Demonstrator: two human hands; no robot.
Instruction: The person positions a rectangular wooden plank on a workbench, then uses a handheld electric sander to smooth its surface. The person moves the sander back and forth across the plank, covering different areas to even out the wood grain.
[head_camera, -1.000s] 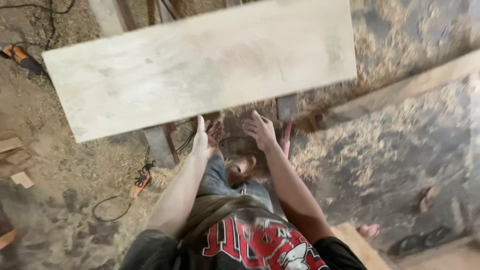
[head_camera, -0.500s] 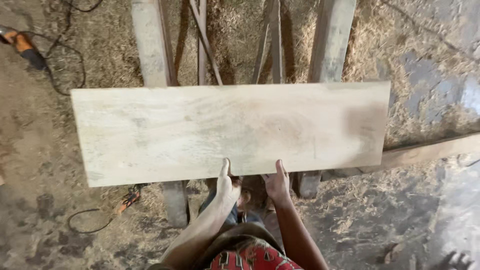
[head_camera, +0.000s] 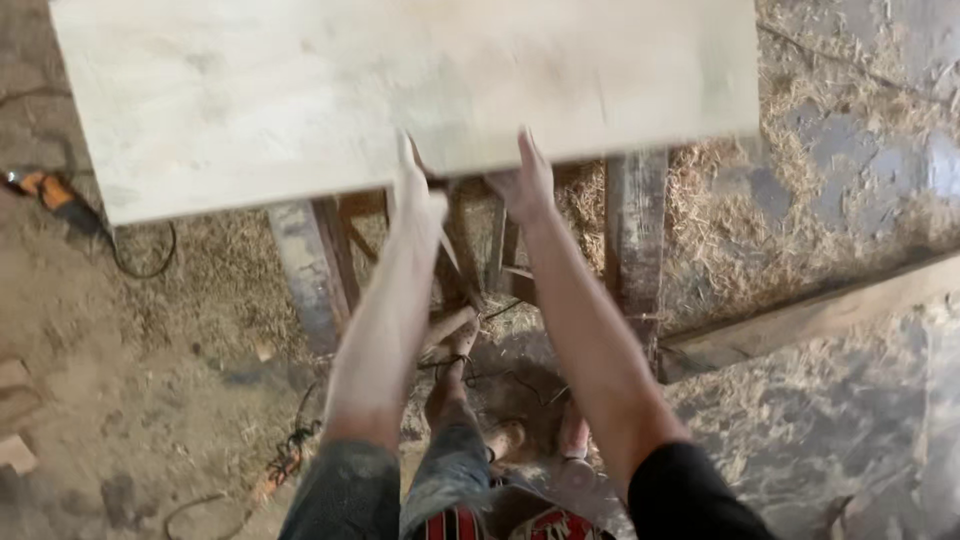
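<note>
A wide pale wooden board (head_camera: 400, 90) fills the top of the head view, lying across a wooden frame (head_camera: 630, 230). My left hand (head_camera: 415, 195) and my right hand (head_camera: 525, 180) are side by side at the board's near edge, fingers over the edge and gripping it. Both arms are stretched forward. Below them I see my knees and my feet (head_camera: 500, 440) on the ground.
Sawdust and shavings cover the floor. An orange power tool (head_camera: 50, 190) with a black cable lies at the left. A long plank (head_camera: 810, 315) lies on the ground at the right. An orange cord (head_camera: 285, 465) lies near my left knee.
The board has moved further away and up in view, and my arms have stretched out with it, both hands staying on its near edge.
</note>
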